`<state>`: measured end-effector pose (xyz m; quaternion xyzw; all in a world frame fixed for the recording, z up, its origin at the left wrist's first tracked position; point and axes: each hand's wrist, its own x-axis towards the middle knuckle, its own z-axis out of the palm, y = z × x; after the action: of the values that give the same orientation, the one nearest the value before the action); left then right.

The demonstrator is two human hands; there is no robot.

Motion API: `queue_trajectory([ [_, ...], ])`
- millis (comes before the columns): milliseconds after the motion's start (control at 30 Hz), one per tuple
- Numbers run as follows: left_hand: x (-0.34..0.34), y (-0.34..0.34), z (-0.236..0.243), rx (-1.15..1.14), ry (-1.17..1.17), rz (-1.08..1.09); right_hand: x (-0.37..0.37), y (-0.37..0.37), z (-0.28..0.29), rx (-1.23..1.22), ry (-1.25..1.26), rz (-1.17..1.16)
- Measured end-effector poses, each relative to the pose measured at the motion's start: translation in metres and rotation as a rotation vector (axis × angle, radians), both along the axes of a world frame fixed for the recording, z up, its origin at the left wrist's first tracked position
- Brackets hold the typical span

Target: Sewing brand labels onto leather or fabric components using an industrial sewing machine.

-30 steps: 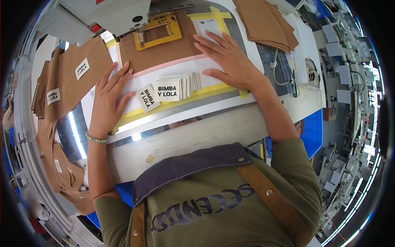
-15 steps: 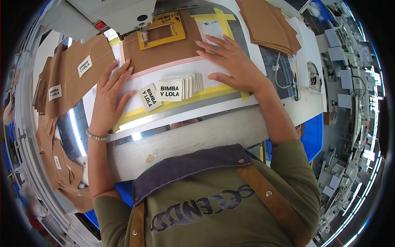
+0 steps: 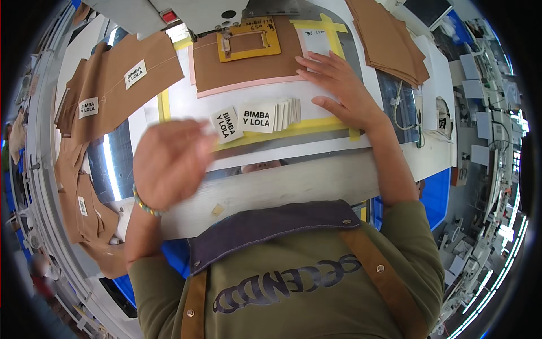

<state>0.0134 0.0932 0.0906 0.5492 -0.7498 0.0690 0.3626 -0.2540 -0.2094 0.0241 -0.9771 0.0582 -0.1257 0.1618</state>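
Note:
My right hand [image 3: 345,93] lies with fingers spread at the right edge of a flat brown panel [image 3: 212,70], which sits on a pink-edged white board [image 3: 192,107]. My left hand [image 3: 169,161] is lifted over the table's front, smeared by motion, its fingertips close to a loose white label [image 3: 227,125]. Whether it holds anything cannot be made out. Beside that label is a fanned stack of white labels [image 3: 257,117] with black print. A yellow frame [image 3: 278,42] with a rectangular window rests on the brown panel, by the sewing machine head [image 3: 197,14].
Brown panels with white labels [image 3: 116,96] drape over the left side, joined by thread to the work. More brown pieces [image 3: 90,209] hang below them. A stack of brown panels [image 3: 389,42] lies at the far right. A blue bin [image 3: 437,198] stands under the table's right side.
My left hand has left the brown panel's left edge and come back toward me, nearer the loose label. My right hand keeps its place on the panel's right edge. The whole view has shifted slightly.

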Motion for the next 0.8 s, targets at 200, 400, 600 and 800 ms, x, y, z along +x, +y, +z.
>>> queue_trajectory([
  [200, -0.061, 0.019, 0.016, -0.620, 0.005, -0.311, 0.034, 0.038, 0.043, -0.092, -0.073, 0.077],
  [400, -0.074, 0.012, 0.008, -0.526, 0.046, -0.479, 0.081, 0.117, 0.050, -0.393, -0.142, 0.334],
  [600, -0.063, 0.018, 0.019, -0.556, -0.114, -0.454, 0.111, 0.138, 0.033, -0.436, -0.146, 0.389],
  [800, -0.012, 0.018, 0.017, -0.102, -0.057, 0.231, 0.113, 0.095, 0.069, -0.053, -0.583, 0.181],
])
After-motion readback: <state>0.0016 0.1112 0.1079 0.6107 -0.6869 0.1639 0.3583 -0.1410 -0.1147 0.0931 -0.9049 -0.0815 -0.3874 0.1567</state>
